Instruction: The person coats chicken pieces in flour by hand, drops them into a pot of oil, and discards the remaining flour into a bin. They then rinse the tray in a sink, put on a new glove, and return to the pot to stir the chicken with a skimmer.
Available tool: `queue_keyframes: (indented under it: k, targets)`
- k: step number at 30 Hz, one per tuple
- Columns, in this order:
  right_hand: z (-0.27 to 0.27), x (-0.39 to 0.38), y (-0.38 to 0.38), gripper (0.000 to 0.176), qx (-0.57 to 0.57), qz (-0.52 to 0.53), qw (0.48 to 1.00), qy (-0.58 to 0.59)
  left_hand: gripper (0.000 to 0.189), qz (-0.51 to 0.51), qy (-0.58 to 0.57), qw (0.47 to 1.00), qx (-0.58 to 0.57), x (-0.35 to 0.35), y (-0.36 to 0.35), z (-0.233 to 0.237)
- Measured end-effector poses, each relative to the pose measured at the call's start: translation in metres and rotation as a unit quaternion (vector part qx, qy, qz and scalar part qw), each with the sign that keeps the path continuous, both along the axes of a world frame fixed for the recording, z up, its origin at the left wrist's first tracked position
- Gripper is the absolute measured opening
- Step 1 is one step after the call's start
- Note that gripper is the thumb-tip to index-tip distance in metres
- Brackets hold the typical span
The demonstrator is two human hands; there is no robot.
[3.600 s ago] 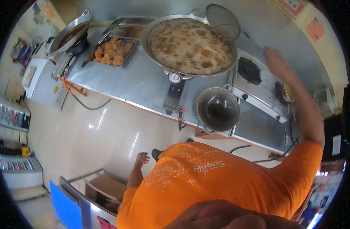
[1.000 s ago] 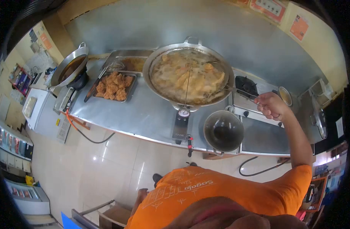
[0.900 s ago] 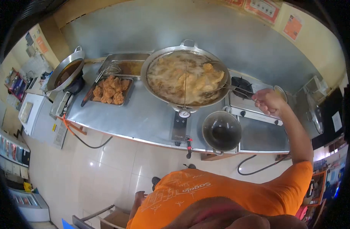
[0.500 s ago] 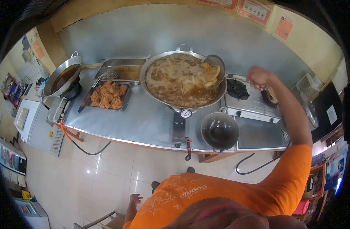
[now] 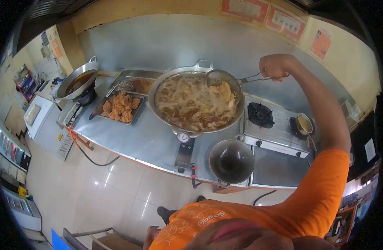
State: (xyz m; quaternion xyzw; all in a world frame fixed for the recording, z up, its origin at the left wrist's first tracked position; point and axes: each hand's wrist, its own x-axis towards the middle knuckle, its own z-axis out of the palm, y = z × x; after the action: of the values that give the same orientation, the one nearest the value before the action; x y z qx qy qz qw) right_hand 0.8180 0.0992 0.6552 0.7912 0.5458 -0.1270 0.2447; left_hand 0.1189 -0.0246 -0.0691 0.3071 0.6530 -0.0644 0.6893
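My right hand (image 5: 274, 67) is closed around the wire handle of a skimmer (image 5: 220, 76), raised above the stove. The skimmer's round mesh head is tilted at the upper right of a large wok (image 5: 153, 98) of bubbling oil. Golden fried pieces (image 5: 225, 92) lie against the mesh and in the oil beside it. My left hand (image 5: 152, 232) hangs low by my side, partly cut off by my orange shirt; its fingers look loose and hold nothing visible.
A tray of fried chicken (image 5: 119, 107) lies left of the wok, with a whisk (image 5: 124, 86) near it. An empty dark wok (image 5: 232, 161) stands in front. To the right are a gas stove (image 5: 260, 115) and a small pot (image 5: 304, 123). Another oil wok (image 5: 92, 66) is far left.
My right hand has moved up and left with the skimmer, whose head has shifted left across the wok. The view has turned, and my left hand shows less.
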Motion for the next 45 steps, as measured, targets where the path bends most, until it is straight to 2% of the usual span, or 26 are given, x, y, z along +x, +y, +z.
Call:
queue_keyframes:
  k: [3,6,9,12,13,15,19,24,33,36,39,41,43,44,45]
  targets:
    - [-0.004,0.000,-0.003,0.019,0.015,0.077,0.997,-0.025,0.041,-0.013,-0.009,1.000,-0.002,0.015,-0.028,0.002]
    - [-0.013,-0.011,-0.004,0.014,0.004,0.131,0.986,-0.099,0.041,-0.015,-0.004,1.000,-0.002,0.015,-0.044,0.009]
    - [-0.024,-0.026,-0.009,0.011,-0.057,0.219,0.957,-0.182,0.042,-0.005,0.016,1.000,-0.009,0.005,-0.054,0.020]
    - [-0.016,-0.097,-0.046,0.013,0.089,0.109,0.983,-0.121,0.042,0.011,0.037,0.999,-0.020,-0.007,-0.062,0.032]
    - [-0.022,-0.103,-0.051,0.014,0.103,0.123,0.979,-0.129,0.042,0.016,0.044,0.999,-0.023,-0.010,-0.065,0.036]
    - [-0.039,-0.113,-0.057,0.016,0.122,0.153,0.970,-0.143,0.043,0.031,0.062,0.997,-0.032,-0.016,-0.076,0.046]
    - [-0.025,-0.160,-0.082,0.020,0.099,0.124,0.978,-0.135,0.043,0.035,0.090,0.994,-0.043,-0.024,-0.111,0.068]
    - [-0.009,-0.179,-0.112,0.022,0.119,0.087,0.978,-0.147,0.043,0.040,0.035,0.998,-0.044,-0.052,-0.163,0.040]
    - [-0.080,-0.056,-0.101,0.023,0.293,0.065,0.946,-0.123,0.043,0.051,-0.008,0.998,-0.043,-0.047,-0.212,0.017]
    - [-0.137,0.022,-0.076,0.026,0.306,0.069,0.943,-0.108,0.043,0.054,-0.013,0.998,-0.036,-0.028,-0.211,0.015]
    - [-0.169,0.070,-0.057,0.027,0.284,0.052,0.956,-0.050,0.043,0.056,-0.012,0.998,-0.024,0.000,-0.208,0.014]
    - [-0.207,0.161,-0.035,0.026,0.208,0.194,0.957,-0.063,0.043,0.064,-0.011,0.998,-0.014,0.026,-0.201,0.019]
    - [-0.201,0.184,-0.028,0.025,0.157,0.135,0.977,0.052,0.043,0.070,-0.013,0.997,-0.003,0.057,-0.194,0.022]
    - [-0.166,0.160,-0.048,0.024,0.140,0.002,0.975,0.170,0.043,0.074,-0.014,0.997,0.003,0.071,-0.190,0.023]
    - [-0.147,0.147,-0.060,0.022,0.120,-0.131,0.943,0.281,0.043,0.078,-0.020,0.997,0.011,0.086,-0.185,0.024]
